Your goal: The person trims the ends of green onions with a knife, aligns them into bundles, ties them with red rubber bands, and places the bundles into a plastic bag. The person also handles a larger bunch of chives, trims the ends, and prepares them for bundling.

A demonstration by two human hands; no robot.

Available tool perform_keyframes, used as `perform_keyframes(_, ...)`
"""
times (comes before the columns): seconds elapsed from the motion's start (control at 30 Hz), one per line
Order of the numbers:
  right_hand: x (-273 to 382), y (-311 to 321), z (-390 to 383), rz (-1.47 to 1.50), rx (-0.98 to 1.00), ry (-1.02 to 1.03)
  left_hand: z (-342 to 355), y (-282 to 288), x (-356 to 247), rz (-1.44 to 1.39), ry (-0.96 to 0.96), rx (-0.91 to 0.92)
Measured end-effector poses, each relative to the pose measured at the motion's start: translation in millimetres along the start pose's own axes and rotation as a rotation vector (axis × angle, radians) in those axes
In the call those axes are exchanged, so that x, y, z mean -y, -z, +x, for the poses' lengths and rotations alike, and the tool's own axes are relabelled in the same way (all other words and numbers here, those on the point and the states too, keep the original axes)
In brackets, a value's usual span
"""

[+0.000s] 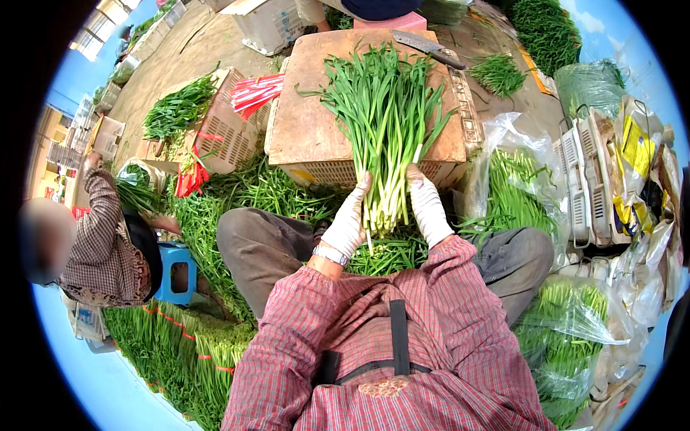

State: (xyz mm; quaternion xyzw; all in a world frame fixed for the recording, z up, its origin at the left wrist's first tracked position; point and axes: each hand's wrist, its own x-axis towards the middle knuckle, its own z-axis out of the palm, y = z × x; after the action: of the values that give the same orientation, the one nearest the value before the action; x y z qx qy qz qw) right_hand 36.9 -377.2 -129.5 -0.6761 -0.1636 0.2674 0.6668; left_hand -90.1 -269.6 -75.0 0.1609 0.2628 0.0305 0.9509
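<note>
A loose bunch of garlic chives (384, 136) lies fanned over a wooden board (309, 108) that tops a plastic crate. Its green leaves point away from me, and its pale cut ends hang past the board's near edge. From the left, my left hand (348, 221), wrapped in white cloth, presses against the stem ends. My right hand (430, 205), wrapped the same way, holds them from the right, its thumb against the stems. Some fingers of both hands are hidden by the bunch. Across the board's far right corner rests a cleaver (428, 47).
Red and white strips (256, 93) lie left of the board beside another crate (228, 118). Loose greens (237, 190) cover the ground around my legs. A bagged pile of chives (514, 187) stands at right. A person (108, 244) sits at left near a blue stool (175, 273).
</note>
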Motion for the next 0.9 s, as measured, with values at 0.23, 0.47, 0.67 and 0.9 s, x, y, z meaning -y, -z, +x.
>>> perform_keyframes(0.23, -14.9, 22.3, 29.7, -0.494, 0.002, 0.034, 21.5, -22.2, 17.7, -0.173, 0.006, 0.080)
perform_keyframes(0.47, 44.7, 51.9, 0.9, -0.510, -0.058, 0.018, 32.1, 2.3, 24.9, -0.335, 0.070, 0.265)
perform_keyframes(0.67, 85.1, 42.4, -133.4, -0.734, 0.046, 0.004, 38.7, -8.6, 37.2, -0.325, 0.047, 0.240)
perform_keyframes(0.9, 78.7, 13.4, -140.2, -0.505, 0.050, -0.068, 34.4, -17.7, 38.6, -0.248, -0.041, 0.215)
